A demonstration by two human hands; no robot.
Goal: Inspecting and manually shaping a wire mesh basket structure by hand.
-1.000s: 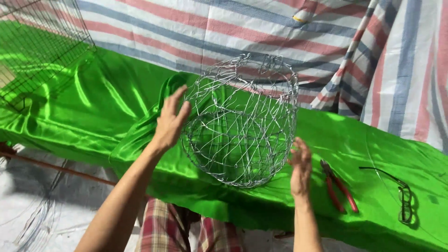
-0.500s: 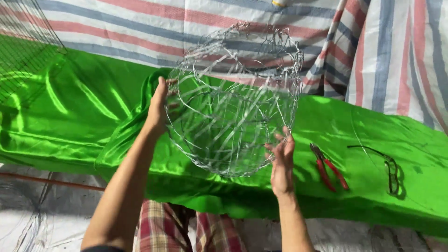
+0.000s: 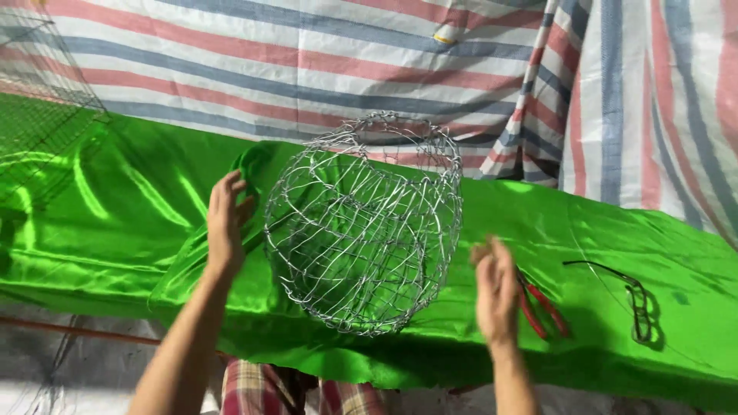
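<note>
So the round wire basket (image 3: 363, 230) sits tipped on its side in the middle of the green satin cloth (image 3: 115, 230), mouth toward the striped tarp (image 3: 307, 61) at the back, rounded bottom facing the person. Left hand (image 3: 225, 227) is just left of the basket, fingers (image 3: 231, 188) straight and spread, flat near or against the wire wall, looks like it's steadying it so it won't roll, gripping nothing. Right hand (image 3: 496, 292) is just right of the basket, a bit blurred, fingers loosely open and empty, clear of the wire as far as I can tell. Further right of the basket are red-handled pliers (image 3: 542, 307), then a bent piece of dark wire (image 3: 634, 303), parked within reach. Far left of the basket there's dark wire mesh (image 3: 42, 115). The surface is fully draped in the cloth, grey ground below, plaid fabric (image 3: 296, 392) under the basket's near edge
</note>
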